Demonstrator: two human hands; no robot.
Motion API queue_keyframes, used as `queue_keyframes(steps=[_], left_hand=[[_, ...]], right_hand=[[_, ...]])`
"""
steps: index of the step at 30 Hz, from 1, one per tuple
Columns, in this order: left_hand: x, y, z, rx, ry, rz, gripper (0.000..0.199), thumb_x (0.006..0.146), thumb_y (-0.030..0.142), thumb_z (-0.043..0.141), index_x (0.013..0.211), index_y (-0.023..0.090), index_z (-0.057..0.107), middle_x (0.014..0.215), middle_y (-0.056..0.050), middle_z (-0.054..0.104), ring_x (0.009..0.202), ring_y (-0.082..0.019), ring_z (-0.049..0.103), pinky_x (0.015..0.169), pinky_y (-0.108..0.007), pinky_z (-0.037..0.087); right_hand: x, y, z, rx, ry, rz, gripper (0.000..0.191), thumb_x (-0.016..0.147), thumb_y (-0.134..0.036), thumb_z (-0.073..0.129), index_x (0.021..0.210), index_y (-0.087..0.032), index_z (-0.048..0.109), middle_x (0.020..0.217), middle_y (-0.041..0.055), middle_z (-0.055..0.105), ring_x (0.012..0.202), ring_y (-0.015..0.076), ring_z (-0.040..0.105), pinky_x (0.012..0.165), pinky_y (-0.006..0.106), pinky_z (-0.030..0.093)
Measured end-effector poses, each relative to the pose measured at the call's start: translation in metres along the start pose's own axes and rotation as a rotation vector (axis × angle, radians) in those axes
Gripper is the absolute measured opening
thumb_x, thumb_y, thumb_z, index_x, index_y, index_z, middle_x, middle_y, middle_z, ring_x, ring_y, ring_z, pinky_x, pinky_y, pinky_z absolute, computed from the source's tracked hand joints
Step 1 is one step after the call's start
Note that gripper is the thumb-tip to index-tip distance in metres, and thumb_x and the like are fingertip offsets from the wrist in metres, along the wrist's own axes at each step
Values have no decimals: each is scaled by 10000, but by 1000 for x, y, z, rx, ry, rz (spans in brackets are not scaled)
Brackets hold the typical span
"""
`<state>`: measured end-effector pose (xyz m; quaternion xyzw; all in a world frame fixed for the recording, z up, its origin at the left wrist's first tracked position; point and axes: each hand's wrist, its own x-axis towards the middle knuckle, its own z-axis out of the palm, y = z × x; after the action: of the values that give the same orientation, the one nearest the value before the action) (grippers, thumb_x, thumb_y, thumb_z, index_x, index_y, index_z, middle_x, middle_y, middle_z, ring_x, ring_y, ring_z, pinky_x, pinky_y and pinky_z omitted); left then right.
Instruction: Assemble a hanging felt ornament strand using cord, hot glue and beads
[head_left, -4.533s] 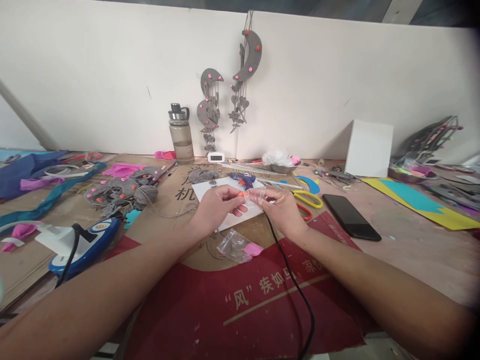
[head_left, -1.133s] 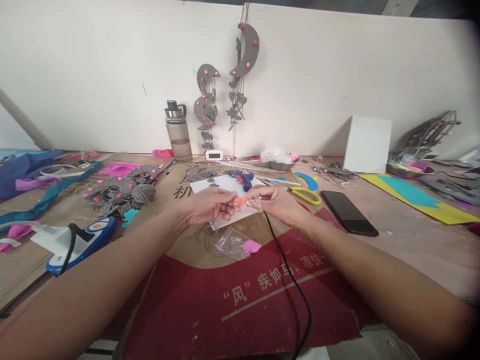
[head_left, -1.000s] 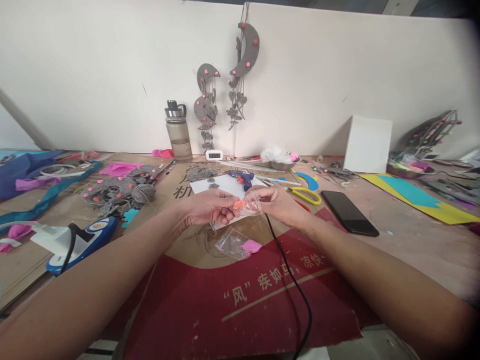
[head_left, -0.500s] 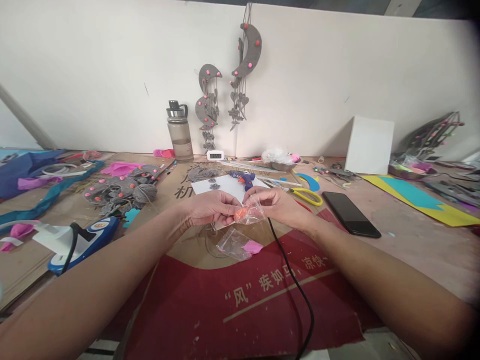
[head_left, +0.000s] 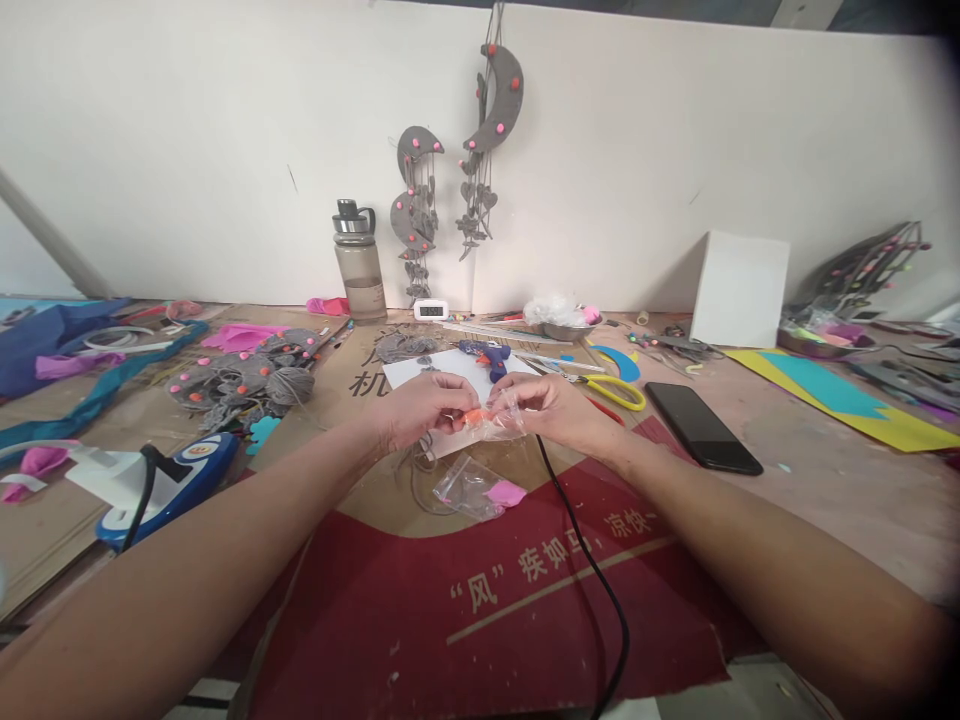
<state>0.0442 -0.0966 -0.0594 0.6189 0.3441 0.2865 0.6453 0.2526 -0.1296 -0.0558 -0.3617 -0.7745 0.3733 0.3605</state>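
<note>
My left hand [head_left: 420, 410] pinches an orange lump [head_left: 474, 416], clay-like, at the mouth of a small clear plastic bag [head_left: 508, 422]. The bag's other side is gripped by my right hand [head_left: 551, 408], its fingers closed on the film. Part of the lump seems to lie inside the bag; exactly how much I cannot tell. Below my hands a second clear bag [head_left: 466, 483] with a pink piece [head_left: 505, 493] in it lies on the cardboard [head_left: 405, 510]. Just behind my hands a blue glue gun [head_left: 491, 360] rests on white paper [head_left: 450, 368].
Yellow-handled scissors [head_left: 615, 392] and a black phone [head_left: 703, 428] lie to the right. A black cable [head_left: 581, 560] crosses the cardboard. Grey felt pieces [head_left: 225, 380] and a power strip [head_left: 176, 490] are at left. Behind stand a bottle [head_left: 360, 270] and a small clock [head_left: 431, 311].
My left hand has shifted slightly up and left, drawing the orange lump a little toward the bag's opening. My right hand keeps its hold on the bag.
</note>
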Motion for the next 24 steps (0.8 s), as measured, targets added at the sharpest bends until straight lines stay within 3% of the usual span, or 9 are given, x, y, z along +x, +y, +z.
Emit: queue_keyframes(steps=[4,10,14,19,24], left_hand=[[-1,1,2,60,58,4,116,721,246,643,685,145,598,476,30,466,425,-44,367,419,-175,233],[-3,2,8,211,143,151,132,749,265,622,691,151,589,503,17,534,458,-59,454,466,-181,338],[-8,8,12,326,159,135,150,765,303,594,714,162,580,542,0,598,477,-96,531,505,-218,407],[-12,13,18,594,345,231,92,723,227,574,657,167,593,496,36,544,472,-75,472,508,-205,358],[-11,13,23,534,398,213,92,710,219,567,634,168,569,507,45,520,459,-66,434,478,-202,329]], right_hand=[[1,4,3,-9,58,9,225,746,-410,696,805,-199,746,851,29,634,742,130,553,669,261,421],[2,11,10,-31,173,16,260,732,-436,709,857,-213,758,875,37,670,799,153,577,708,275,432],[2,12,11,-43,223,-39,239,726,-428,719,839,-221,758,901,41,657,835,158,584,743,284,451],[2,12,13,-69,214,-25,218,716,-403,725,782,-196,747,856,34,639,781,145,579,684,269,453],[0,9,16,-192,268,-82,186,758,-385,702,821,-218,754,886,33,656,817,152,593,741,288,452]])
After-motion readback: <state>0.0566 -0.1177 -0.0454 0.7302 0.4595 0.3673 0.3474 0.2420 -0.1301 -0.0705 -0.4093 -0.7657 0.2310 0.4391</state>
